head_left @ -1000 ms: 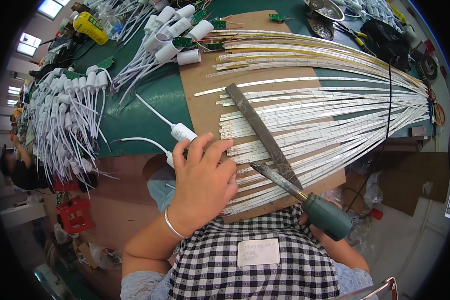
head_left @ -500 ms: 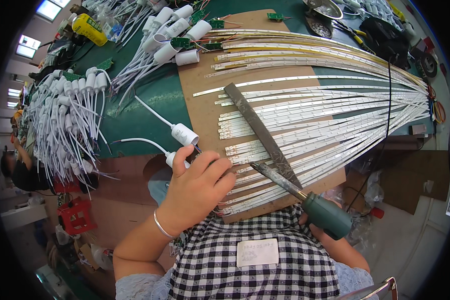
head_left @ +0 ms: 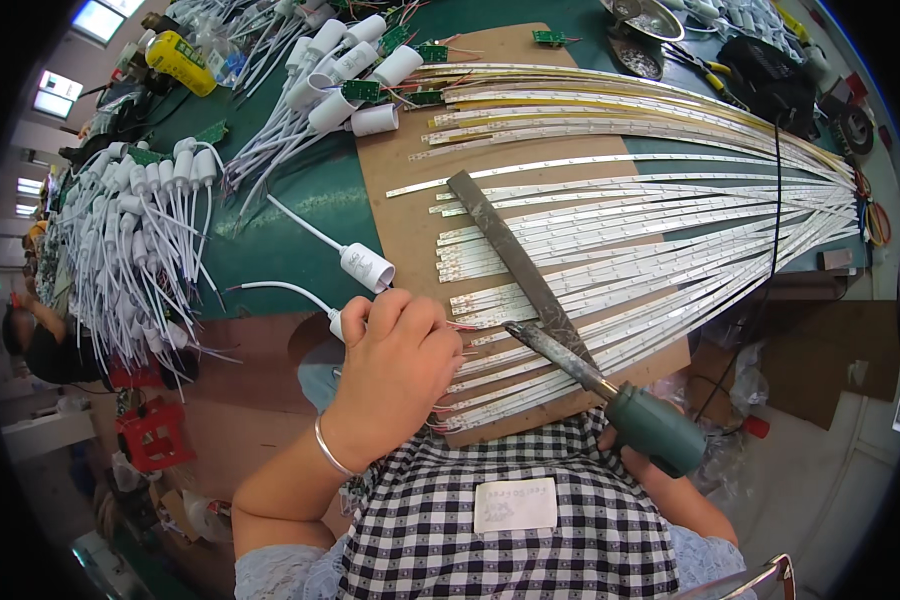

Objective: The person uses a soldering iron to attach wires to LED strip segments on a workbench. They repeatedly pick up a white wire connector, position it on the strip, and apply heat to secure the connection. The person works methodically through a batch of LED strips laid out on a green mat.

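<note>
My left hand [head_left: 395,365] is closed, its fingers bent into a pinch at the left ends of the LED strips [head_left: 530,250]. Thin reddish wires [head_left: 462,325] come out at its fingertips; the hand hides most of their length. Behind the fingers, a white cap with a cable [head_left: 336,324] is mostly covered. Another white cap [head_left: 367,268] lies just beyond, its open end toward the strips. My right hand [head_left: 615,440] grips a soldering iron with a green handle [head_left: 655,430], which hides most of the fingers. The iron's dark tip [head_left: 515,330] is over the strips, right of my left hand.
A dark flat metal bar [head_left: 520,265] lies across the strips on a brown board [head_left: 400,215]. White caps with cables [head_left: 140,215] are heaped at left, and more lie with green circuit boards [head_left: 360,90] at the back. A black cord [head_left: 778,200] crosses the right side. Pliers [head_left: 715,75] lie at back right.
My left hand has shifted slightly, and its fingers have drawn together over the nearer cap. The farther cap has turned a little. The iron has barely moved.
</note>
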The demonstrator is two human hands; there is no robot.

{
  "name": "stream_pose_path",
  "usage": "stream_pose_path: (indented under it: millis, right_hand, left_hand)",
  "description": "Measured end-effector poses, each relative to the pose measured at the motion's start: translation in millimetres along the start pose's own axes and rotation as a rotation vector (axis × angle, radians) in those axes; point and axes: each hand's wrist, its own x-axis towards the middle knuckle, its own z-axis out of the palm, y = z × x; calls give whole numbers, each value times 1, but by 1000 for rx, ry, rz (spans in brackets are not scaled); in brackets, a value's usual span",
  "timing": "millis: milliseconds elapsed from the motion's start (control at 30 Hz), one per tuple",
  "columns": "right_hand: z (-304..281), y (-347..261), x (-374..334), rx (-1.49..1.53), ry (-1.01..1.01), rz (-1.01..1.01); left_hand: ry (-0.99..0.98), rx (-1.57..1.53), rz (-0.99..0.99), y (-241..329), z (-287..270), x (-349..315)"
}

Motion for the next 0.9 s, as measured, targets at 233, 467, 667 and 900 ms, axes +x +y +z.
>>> stream_pose_path:
  millis: [233, 467, 667, 900]
  right_hand:
    - [2, -7, 6, 8, 27, 8]
    - [-4, -4, 4, -217, -9, -67]
    - [-4, 1, 3, -71, -40, -49]
    - [-7, -4, 1, 83, -107, 190]
  left_hand:
    - [75, -173, 21, -12, 12, 0]
    - [198, -173, 24, -11, 20, -3]
    - [212, -231, 44, -11, 20, -3]
    - [225, -82, 198, -10, 19, -6]
